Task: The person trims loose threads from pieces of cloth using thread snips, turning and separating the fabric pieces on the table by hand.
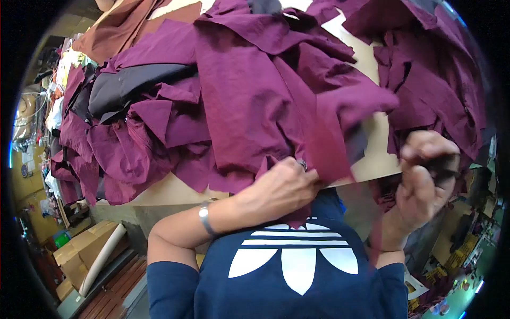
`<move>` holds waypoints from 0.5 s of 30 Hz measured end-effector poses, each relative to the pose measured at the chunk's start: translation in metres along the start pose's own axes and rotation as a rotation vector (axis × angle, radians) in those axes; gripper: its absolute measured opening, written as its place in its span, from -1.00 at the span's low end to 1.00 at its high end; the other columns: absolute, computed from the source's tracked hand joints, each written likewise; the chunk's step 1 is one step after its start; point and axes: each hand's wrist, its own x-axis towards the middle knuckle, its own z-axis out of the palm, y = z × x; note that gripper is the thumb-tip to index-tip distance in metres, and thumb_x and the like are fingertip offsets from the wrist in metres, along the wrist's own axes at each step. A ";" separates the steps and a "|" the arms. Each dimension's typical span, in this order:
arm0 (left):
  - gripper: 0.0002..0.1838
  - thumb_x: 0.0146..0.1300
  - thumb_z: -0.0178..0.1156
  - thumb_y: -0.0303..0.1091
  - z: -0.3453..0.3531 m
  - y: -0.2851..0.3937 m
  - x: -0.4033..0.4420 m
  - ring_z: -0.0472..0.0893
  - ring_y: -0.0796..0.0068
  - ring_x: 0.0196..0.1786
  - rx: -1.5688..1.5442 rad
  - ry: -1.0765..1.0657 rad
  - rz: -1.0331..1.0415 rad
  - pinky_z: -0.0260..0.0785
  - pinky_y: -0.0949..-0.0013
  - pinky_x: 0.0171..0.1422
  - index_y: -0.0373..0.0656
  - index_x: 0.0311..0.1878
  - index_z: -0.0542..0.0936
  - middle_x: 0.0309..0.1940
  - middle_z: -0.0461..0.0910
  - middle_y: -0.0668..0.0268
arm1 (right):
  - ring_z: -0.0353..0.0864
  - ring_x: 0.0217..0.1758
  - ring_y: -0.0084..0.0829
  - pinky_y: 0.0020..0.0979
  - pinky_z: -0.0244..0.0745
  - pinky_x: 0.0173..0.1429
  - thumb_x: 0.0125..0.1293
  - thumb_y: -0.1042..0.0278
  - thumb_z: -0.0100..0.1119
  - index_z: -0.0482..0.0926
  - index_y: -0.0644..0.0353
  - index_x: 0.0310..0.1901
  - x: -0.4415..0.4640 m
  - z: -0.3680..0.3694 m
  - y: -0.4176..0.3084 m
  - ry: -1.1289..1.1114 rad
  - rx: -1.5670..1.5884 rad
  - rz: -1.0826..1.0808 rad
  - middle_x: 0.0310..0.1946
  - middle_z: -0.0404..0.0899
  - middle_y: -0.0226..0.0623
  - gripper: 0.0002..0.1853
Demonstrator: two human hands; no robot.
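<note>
My left hand (289,183), with a ring and a metal bracelet, is closed on the gathered edge of a maroon cloth piece (244,101) at the table's near edge. A flap of this cloth rises blurred beside the fingers, and a bit hangs below them against my shirt. Off to the right, past the table edge, my right hand (427,178) has its fingers curled round something dark, too blurred to make out. A thin maroon strip (376,234) hangs blurred between the hands, near my right wrist.
Maroon and black cloth pieces lie heaped on the table (372,165), with another maroon pile (435,90) at the right and brown cloth (114,32) at the back left. Cardboard boxes (87,255) and a pale roll (101,260) stand on the lower left.
</note>
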 end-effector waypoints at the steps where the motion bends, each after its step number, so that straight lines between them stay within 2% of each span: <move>1: -0.66 0.04 -0.01 -0.39 0.013 0.003 -0.001 0.45 0.51 -0.50 -0.010 -0.087 0.060 0.30 0.40 -0.39 -0.20 -0.08 0.49 -0.21 0.42 0.24 | 0.39 -0.37 -0.55 -0.61 0.21 -0.34 0.02 0.48 0.12 0.37 0.27 -0.23 0.004 0.008 -0.001 -0.055 -0.035 0.043 -0.35 0.43 -0.24 -0.75; 2: -0.78 0.03 0.04 -0.36 0.027 0.012 0.006 0.47 0.47 -0.49 -0.016 -0.261 0.022 0.29 0.38 -0.44 -0.23 -0.32 0.60 0.01 0.42 0.16 | 0.43 -0.34 -0.55 -0.60 0.25 -0.37 0.03 0.50 0.11 0.38 0.29 -0.22 0.006 0.015 0.002 -0.136 -0.124 0.101 -0.32 0.46 -0.24 -0.76; 4: -0.70 0.02 0.01 -0.38 0.019 0.011 0.009 0.55 0.35 -0.32 -0.145 -0.413 -0.007 0.37 0.33 -0.25 -0.23 -0.16 0.55 0.07 0.40 0.11 | 0.54 -0.34 -0.46 -0.50 0.39 -0.36 0.07 0.43 0.17 0.41 0.30 -0.16 0.013 0.024 0.033 -0.431 -0.459 -0.012 -0.25 0.51 -0.22 -0.71; 5: -0.65 0.02 0.00 -0.40 0.013 0.009 0.011 0.59 0.29 -0.24 -0.209 -0.489 -0.022 0.42 0.31 -0.16 -0.23 -0.09 0.52 0.10 0.39 0.08 | 0.55 -0.25 -0.35 -0.43 0.42 -0.21 0.05 0.32 0.22 0.39 0.30 -0.10 0.008 0.034 0.049 -0.418 -0.560 0.031 -0.22 0.52 -0.17 -0.61; 6: -0.66 -0.01 0.01 -0.42 0.002 0.005 0.010 0.58 0.25 -0.20 -0.369 -0.476 -0.044 0.42 0.29 -0.13 -0.22 -0.11 0.53 0.12 0.37 0.10 | 0.56 -0.15 -0.25 -0.37 0.45 -0.06 0.04 0.22 0.26 0.38 0.30 -0.04 0.002 0.042 0.065 -0.402 -0.661 0.077 -0.20 0.53 -0.13 -0.51; 8: -0.67 -0.06 0.02 -0.46 -0.023 -0.010 -0.001 0.57 0.16 -0.13 -0.689 -0.444 -0.088 0.42 0.27 -0.06 -0.21 -0.15 0.56 0.16 0.35 0.14 | 0.55 -0.12 -0.12 -0.28 0.46 -0.07 -0.05 0.07 0.33 0.35 0.26 0.02 -0.009 0.045 0.098 -0.357 -0.843 0.107 -0.15 0.50 -0.05 -0.35; 9: -0.61 -0.12 -0.01 -0.54 -0.030 -0.022 -0.010 0.57 0.14 -0.17 -0.799 -0.303 -0.115 0.41 0.23 -0.06 -0.18 -0.14 0.56 0.02 0.48 0.18 | 0.55 -0.21 -0.01 -0.14 0.48 -0.23 -0.07 -0.09 0.28 0.24 0.21 0.11 -0.014 0.043 0.110 -0.384 -0.960 0.104 -0.10 0.46 -0.07 -0.22; 10: -0.65 -0.13 0.00 -0.56 -0.042 -0.039 -0.014 0.57 0.12 -0.20 -0.860 -0.297 -0.201 0.41 0.22 -0.05 -0.21 -0.19 0.55 -0.16 0.56 0.13 | 0.56 -0.27 0.02 -0.12 0.48 -0.28 -0.05 -0.02 0.28 0.20 0.17 0.15 -0.021 0.042 0.117 -0.418 -0.975 0.100 -0.07 0.44 -0.07 -0.23; 11: -0.75 -0.10 -0.02 -0.57 -0.054 -0.060 -0.008 0.56 0.09 -0.22 -0.599 -0.142 -0.347 0.39 0.18 -0.08 -0.26 -0.28 0.53 -0.32 0.56 0.06 | 0.56 -0.31 0.01 -0.11 0.47 -0.30 -0.05 0.08 0.27 0.22 0.17 0.12 -0.030 0.046 0.123 -0.492 -0.976 0.117 -0.12 0.47 -0.08 -0.29; 12: -0.83 -0.05 -0.03 -0.58 -0.057 -0.067 0.003 0.53 0.04 -0.21 -0.466 -0.118 -0.433 0.37 0.15 -0.10 -0.29 -0.35 0.50 -0.39 0.53 0.02 | 0.56 -0.34 0.01 -0.10 0.46 -0.32 -0.04 0.17 0.26 0.24 0.16 0.10 -0.039 0.050 0.129 -0.570 -0.978 0.147 -0.16 0.50 -0.08 -0.35; 13: -0.82 0.00 -0.04 -0.56 -0.042 -0.082 0.012 0.51 0.00 -0.21 -0.348 -0.009 -0.335 0.35 0.15 -0.11 -0.31 -0.30 0.49 -0.39 0.52 0.00 | 0.56 -0.32 -0.01 -0.11 0.45 -0.27 -0.06 0.24 0.24 0.27 0.15 0.07 -0.041 0.054 0.135 -0.625 -0.976 0.189 -0.22 0.52 -0.08 -0.39; 14: -0.81 0.06 -0.06 -0.53 -0.023 -0.097 0.026 0.49 0.01 -0.10 -0.278 -0.182 -0.384 0.32 0.09 0.02 -0.27 -0.25 0.48 -0.30 0.52 0.02 | 0.56 -0.29 -0.03 -0.12 0.44 -0.22 -0.08 0.31 0.23 0.30 0.14 0.04 -0.039 0.056 0.139 -0.679 -0.974 0.231 -0.27 0.55 -0.08 -0.42; 15: -0.81 0.14 -0.05 -0.42 0.007 -0.117 0.032 0.45 0.11 0.05 -0.088 -0.227 -0.271 0.17 -0.18 0.14 -0.20 -0.20 0.48 -0.17 0.51 0.12 | 0.55 -0.27 -0.04 -0.12 0.43 -0.23 -0.08 0.30 0.21 0.34 0.16 -0.04 -0.038 0.055 0.143 -0.709 -0.947 0.210 -0.36 0.56 -0.07 -0.51</move>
